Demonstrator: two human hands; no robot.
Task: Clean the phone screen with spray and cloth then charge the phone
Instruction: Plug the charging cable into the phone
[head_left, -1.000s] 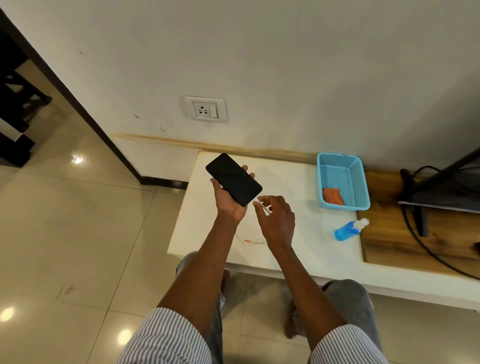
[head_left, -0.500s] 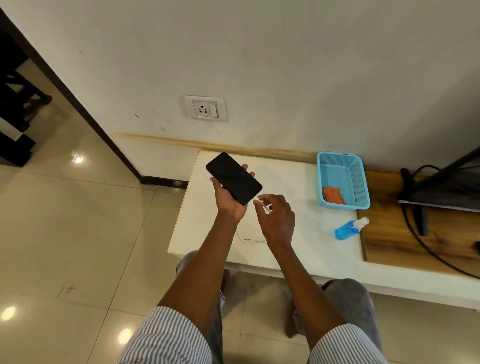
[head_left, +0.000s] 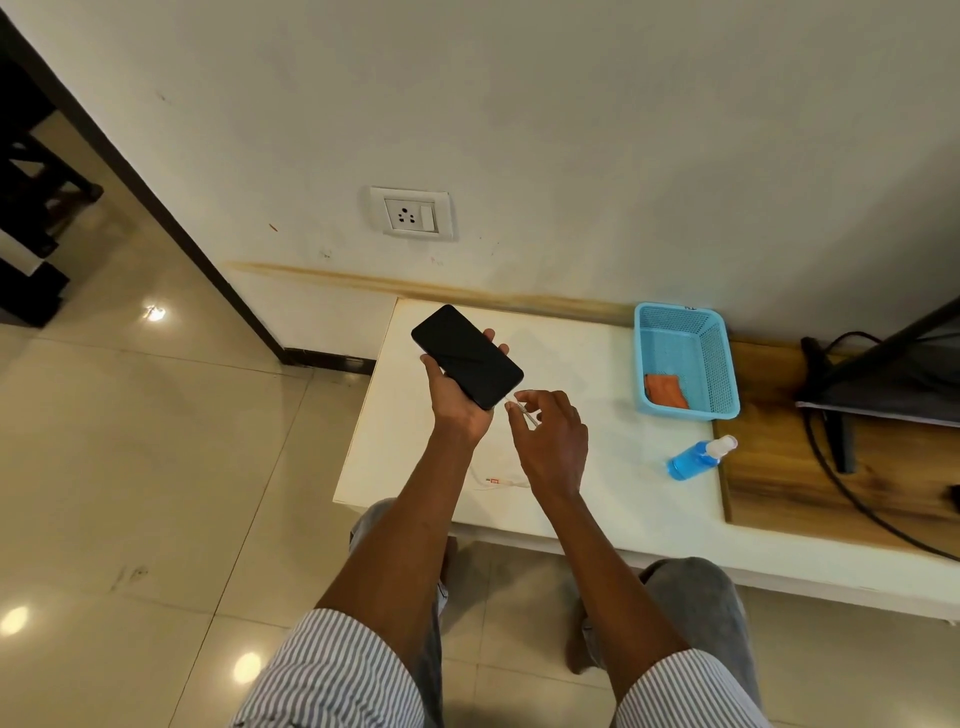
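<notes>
Phone (head_left: 466, 356), a rigid, smooth and likely slippery slab, lies screen-up in the left hand (head_left: 457, 397), clamped by its long edges, while the right hand (head_left: 550, 436) just beside its lower end pinches what appears to be the thin, limp charging cable (head_left: 522, 410).

Domestic interior, likely a living room. Evidence: glossy beige floor tiles (head_left: 130, 467), painted wall with a switched socket (head_left: 411, 213), a low white bench (head_left: 597, 467) joined to a wooden ledge (head_left: 779, 467), dark furniture legs (head_left: 31, 208) at left.
</notes>
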